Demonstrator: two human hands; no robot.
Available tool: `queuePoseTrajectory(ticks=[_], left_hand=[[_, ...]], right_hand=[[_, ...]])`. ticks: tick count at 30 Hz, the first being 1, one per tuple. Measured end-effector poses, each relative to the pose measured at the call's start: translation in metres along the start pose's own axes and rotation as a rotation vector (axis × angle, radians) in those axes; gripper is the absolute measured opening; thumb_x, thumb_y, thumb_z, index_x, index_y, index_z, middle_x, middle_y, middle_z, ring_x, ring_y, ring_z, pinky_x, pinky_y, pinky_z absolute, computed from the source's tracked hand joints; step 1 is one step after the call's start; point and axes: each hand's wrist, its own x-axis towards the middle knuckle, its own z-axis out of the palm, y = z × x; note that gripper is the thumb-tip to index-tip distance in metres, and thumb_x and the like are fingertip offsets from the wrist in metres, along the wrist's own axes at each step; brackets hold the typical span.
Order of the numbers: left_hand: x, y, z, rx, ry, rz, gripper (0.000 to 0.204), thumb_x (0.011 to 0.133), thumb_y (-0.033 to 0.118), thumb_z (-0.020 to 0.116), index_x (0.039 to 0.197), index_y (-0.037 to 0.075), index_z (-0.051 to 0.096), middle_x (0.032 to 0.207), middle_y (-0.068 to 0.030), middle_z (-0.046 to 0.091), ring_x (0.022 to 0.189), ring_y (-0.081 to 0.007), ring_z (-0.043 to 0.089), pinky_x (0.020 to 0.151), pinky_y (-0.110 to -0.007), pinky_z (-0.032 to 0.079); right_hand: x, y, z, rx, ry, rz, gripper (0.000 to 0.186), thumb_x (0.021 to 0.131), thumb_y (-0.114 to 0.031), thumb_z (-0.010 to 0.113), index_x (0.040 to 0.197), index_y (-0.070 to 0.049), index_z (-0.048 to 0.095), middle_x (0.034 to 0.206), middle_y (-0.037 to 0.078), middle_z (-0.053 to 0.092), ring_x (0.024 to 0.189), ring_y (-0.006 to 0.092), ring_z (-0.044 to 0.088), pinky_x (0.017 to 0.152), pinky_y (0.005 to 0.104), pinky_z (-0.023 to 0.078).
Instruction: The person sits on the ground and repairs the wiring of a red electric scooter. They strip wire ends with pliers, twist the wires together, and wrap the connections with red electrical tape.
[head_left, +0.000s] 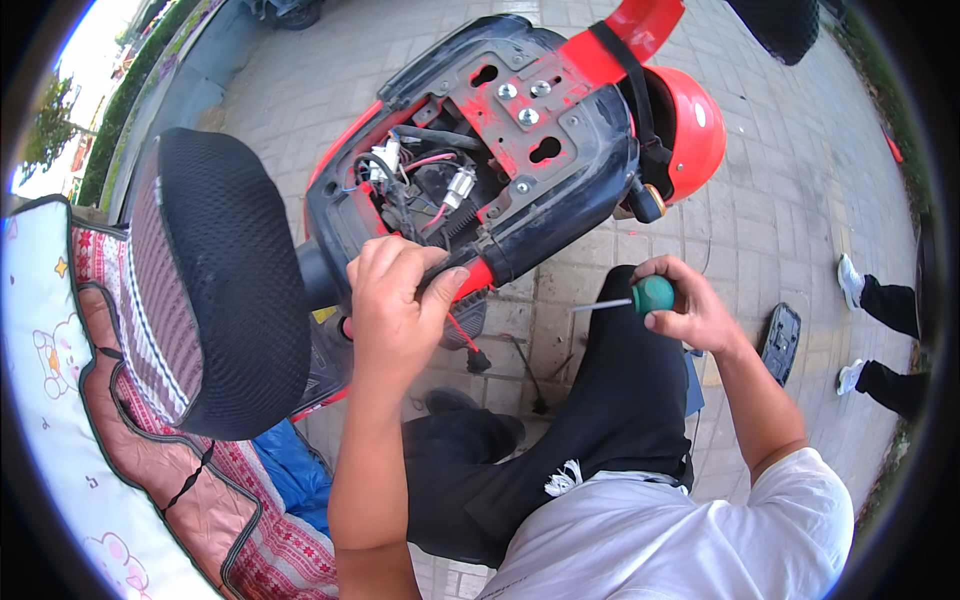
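Note:
A red and black electric scooter [560, 225] stands in front of me with its rear body uncovered. My left hand [390, 300] grips the edge of its red side panel [474, 279], thumb and fingers closed on it. Beyond those fingers, an open cavity shows bundled wires and a white connector [459, 187]. Over my thigh, my right hand [697, 308] holds a screwdriver [653, 294] by its green handle, with the thin shaft pointing left, apart from the scooter. Below the side panel hangs a black plug [479, 361] on red wire.
A mesh-covered seat [240, 290] rises at the left beside a padded quilted cover [60, 400]. A red helmet [698, 135] sits at the scooter's rear. On the paving at right lies a black plastic part [781, 343]; a person's legs [888, 305] stand farther right.

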Motion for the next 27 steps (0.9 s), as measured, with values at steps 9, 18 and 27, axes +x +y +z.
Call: queuePoseTrajectory(ticks=[9, 18, 27], left_hand=[[-0.046, 0.027, -0.012, -0.352, 0.005, 0.028, 0.027, 0.084, 0.021, 0.076, 0.101, 0.001, 0.069, 0.082, -0.0111, 0.065, 0.073, -0.0277, 0.061, 0.069, -0.038, 0.048], [-0.099, -0.033, -0.035, -0.035, 0.306, -0.441, 0.031, 0.098, 0.023, 0.062, 0.116, -0.002, 0.067, 0.111, -0.0134, 0.068, 0.103, -0.0192, 0.064, 0.093, -0.031, 0.046], [-0.075, -0.022, -0.034, -0.232, 0.061, -0.510, 0.045, 0.093, 0.012, 0.067, 0.135, 0.002, 0.057, 0.137, -0.0112, 0.057, 0.128, -0.0218, 0.053, 0.107, -0.031, 0.038]], right_hand=[[0.043, -0.131, 0.086, -0.264, -0.229, -0.630, 0.057, 0.077, -0.018, 0.080, 0.124, 0.003, 0.056, 0.112, 0.010, 0.062, 0.103, 0.0196, 0.061, 0.088, 0.0331, 0.051], [0.116, -0.162, 0.146, -0.380, -0.057, -0.954, 0.054, 0.082, -0.011, 0.075, 0.130, 0.001, 0.053, 0.117, 0.014, 0.061, 0.107, 0.0245, 0.062, 0.092, 0.0345, 0.051], [0.136, -0.151, 0.162, -0.428, -0.315, -0.773, 0.062, 0.082, -0.005, 0.079, 0.136, -0.001, 0.050, 0.122, 0.009, 0.058, 0.112, 0.0188, 0.062, 0.100, 0.0350, 0.050]])
